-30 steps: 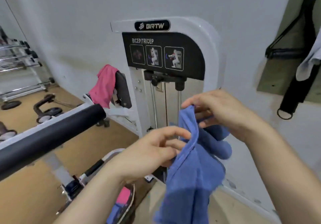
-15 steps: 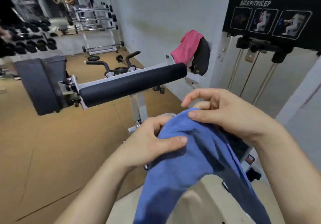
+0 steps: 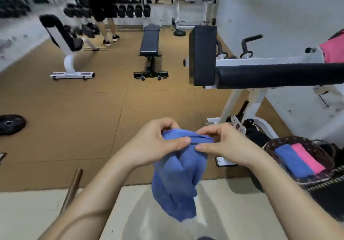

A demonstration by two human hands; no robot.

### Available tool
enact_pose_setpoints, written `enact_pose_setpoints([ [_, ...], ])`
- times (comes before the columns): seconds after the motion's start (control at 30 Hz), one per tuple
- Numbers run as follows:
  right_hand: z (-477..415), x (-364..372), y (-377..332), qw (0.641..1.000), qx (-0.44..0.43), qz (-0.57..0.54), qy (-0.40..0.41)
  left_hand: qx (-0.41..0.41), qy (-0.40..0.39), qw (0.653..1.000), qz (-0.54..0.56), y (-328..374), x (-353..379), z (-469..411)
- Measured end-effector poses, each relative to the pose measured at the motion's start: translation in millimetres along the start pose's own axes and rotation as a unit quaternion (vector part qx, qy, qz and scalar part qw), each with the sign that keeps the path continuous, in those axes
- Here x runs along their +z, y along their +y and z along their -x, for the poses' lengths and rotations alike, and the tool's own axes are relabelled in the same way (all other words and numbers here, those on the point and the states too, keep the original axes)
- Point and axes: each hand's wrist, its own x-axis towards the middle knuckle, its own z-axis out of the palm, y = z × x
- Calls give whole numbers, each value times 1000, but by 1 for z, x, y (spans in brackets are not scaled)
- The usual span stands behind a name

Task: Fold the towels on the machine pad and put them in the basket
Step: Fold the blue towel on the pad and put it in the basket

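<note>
Towel folding has your two hands up in front of you, forearms reaching in from the bottom corners and meeting near the middle of the view. Your left hand (image 3: 158, 142) curls over the top of the soft blue cloth towel (image 3: 178, 176), thumb pressed flat along its upper edge and fingers wrapped behind. Your right hand (image 3: 223, 144) sits just beside it, thumb and forefinger pinched on the same upper edge, the other fingers bent over the cloth. Both hands are closed on the towel, and their thumbs almost meet. The blue towel is bunched at the top, with a folded ridge running between your grips, and the rest hangs down in loose, uneven folds below your wrists, touching nothing underneath. It hangs in the air between your forearms, over the pale floor strip. Off to your right, low down, the dark woven wicker basket (image 3: 279, 142) holds a folded blue towel (image 3: 292, 161) and a folded pink towel (image 3: 307, 157) lying side by side. A pink cloth (image 3: 333, 49) is draped on the white machine at the far right, above the long black padded roller (image 3: 279, 75).
</note>
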Motion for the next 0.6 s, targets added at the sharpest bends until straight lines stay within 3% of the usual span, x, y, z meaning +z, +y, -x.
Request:
enact_pose_setpoints([
  [0.1,-58,28,1,976,-11,211,51,-31,46,998,0,-24,-44,-9],
  [0.17,-94,39,1,962,-8,261,78,-51,79,995,11,-36,-70,-23],
  [0.33,-192,51,0,983,68,143,94,-101,109,984,101,-72,-136,-82],
  [0.47,-273,41,-6,988,107,-114,-2,-125,172,970,-114,-130,-177,-139],
  [0.6,-345,30,-36,987,96,-106,-73,-119,236,928,-261,-170,-217,-198],
])
